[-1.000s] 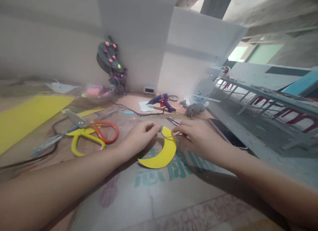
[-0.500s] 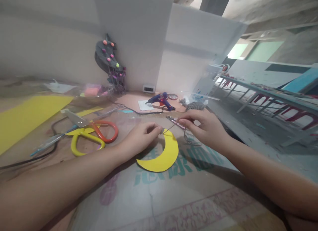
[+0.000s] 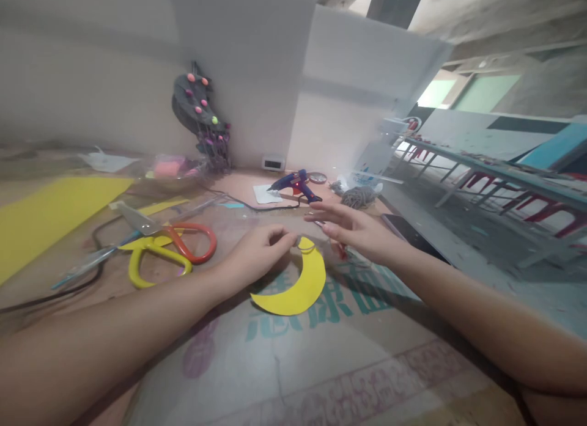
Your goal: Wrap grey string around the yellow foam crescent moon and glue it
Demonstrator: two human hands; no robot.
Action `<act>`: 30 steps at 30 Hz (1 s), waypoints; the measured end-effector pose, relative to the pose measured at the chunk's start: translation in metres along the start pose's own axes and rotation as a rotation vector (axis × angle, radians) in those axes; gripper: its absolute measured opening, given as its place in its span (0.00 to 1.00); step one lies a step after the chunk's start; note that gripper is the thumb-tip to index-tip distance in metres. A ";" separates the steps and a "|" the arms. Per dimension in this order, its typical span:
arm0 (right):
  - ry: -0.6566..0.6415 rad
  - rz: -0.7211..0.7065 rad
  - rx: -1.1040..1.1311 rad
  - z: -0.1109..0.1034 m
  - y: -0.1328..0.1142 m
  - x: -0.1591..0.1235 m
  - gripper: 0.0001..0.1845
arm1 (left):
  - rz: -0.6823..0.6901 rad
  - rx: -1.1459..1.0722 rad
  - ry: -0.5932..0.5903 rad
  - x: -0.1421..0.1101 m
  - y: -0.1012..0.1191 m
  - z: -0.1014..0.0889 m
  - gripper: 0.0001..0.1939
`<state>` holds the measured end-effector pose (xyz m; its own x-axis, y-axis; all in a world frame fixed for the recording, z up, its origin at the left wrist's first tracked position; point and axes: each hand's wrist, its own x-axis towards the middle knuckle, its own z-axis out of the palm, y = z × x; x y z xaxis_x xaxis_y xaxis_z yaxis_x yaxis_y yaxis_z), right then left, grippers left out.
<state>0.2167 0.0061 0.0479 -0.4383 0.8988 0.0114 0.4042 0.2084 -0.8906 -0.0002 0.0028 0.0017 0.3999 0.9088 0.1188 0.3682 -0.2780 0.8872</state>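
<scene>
Head view: left hand [image 3: 261,257] pinches the yellow crescent [image 3: 310,282] at its upper tip, over the printed tabletop [image 3: 233,362]; grey yarn [image 3: 307,250] crosses near that tip. Right hand [image 3: 355,231], fingers parted, hangs just beside the crescent's right edge.

A pale grey wall [image 3: 238,47] rose behind the near worktable [image 3: 229,383], with soft bands of shadow across it; towards the right it met a whiter, brighter panel [image 3: 367,59]. On the far right stood a long grey table [image 3: 488,166] on slanting legs, with dark red stools [image 3: 557,217] beneath it, over a grey floor [image 3: 499,261]. Beyond, light came through a bright window opening [image 3: 435,94], below a rough grey ceiling [image 3: 509,16] and a dark pillar [image 3: 397,7].
</scene>
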 end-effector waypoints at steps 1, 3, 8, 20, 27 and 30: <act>-0.048 0.014 0.047 0.003 -0.001 -0.001 0.30 | 0.001 0.007 0.000 0.000 0.000 0.000 0.19; -0.129 0.046 0.051 0.007 -0.001 -0.001 0.30 | 0.006 0.016 0.004 0.001 0.000 0.000 0.19; 0.029 -0.024 -0.405 0.005 -0.007 -0.002 0.13 | 0.012 0.001 0.001 -0.001 -0.001 -0.001 0.19; 0.126 -0.439 -0.634 0.031 0.002 -0.013 0.07 | 0.125 0.126 -0.041 0.000 0.000 0.000 0.17; 0.282 -0.320 -0.626 0.022 -0.006 -0.006 0.06 | 0.105 0.130 -0.097 -0.002 0.003 0.001 0.17; 0.262 -0.293 -0.653 0.016 -0.008 -0.004 0.05 | 0.076 0.107 -0.092 -0.002 0.002 0.000 0.17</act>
<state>0.2024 -0.0052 0.0481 -0.4284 0.8169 0.3862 0.7293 0.5650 -0.3859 -0.0002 0.0003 0.0036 0.5032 0.8530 0.1385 0.4195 -0.3813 0.8238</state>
